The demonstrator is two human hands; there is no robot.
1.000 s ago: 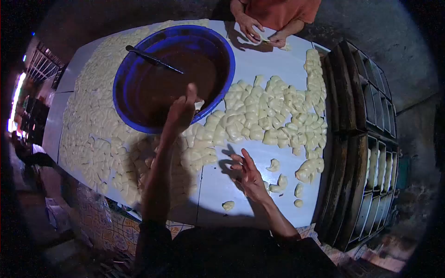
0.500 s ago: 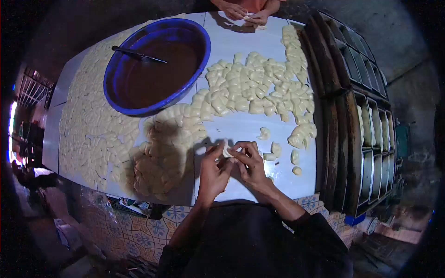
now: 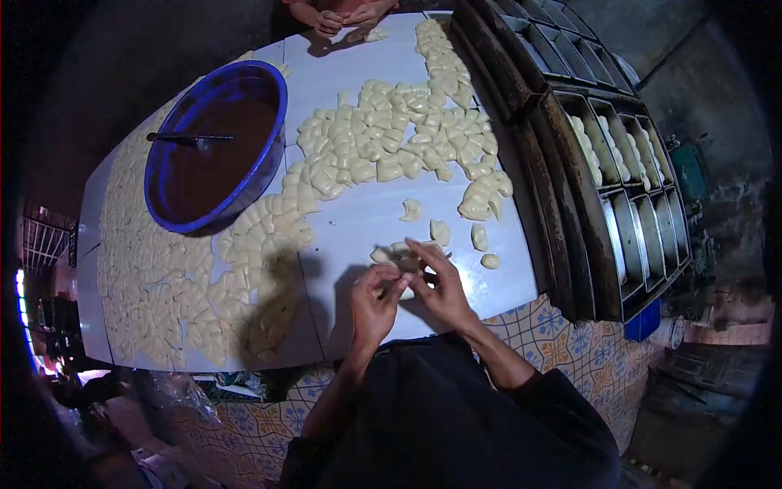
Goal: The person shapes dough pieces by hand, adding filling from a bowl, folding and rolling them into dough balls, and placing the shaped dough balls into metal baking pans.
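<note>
Over the table's near side, my left hand [image 3: 376,306] and my right hand [image 3: 442,292] meet with fingertips pinched together. A small pale piece of dough [image 3: 407,279] is between them, mostly hidden by the fingers. Just beyond the fingertips lies another dough piece [image 3: 383,255] on the white tabletop [image 3: 350,236]. Several loose pieces, among them a dough lump [image 3: 440,232] and a small round one [image 3: 489,261], rest to the right of my right hand. A broad spread of cut dough pieces [image 3: 375,134] covers the table farther off.
A blue basin [image 3: 281,122] of brown filling, with a dark-handled utensil [image 3: 187,138] in it, stands at the left. Stacked metal loaf pans [image 3: 643,236] line the right edge, some holding dough. Across the table, another person's hands [image 3: 346,20] work on dough.
The view has shifted, so table and basin appear farther left. My fingertips have come closer together, and the dough between them shows less. The other person's hands stay at the far edge.
</note>
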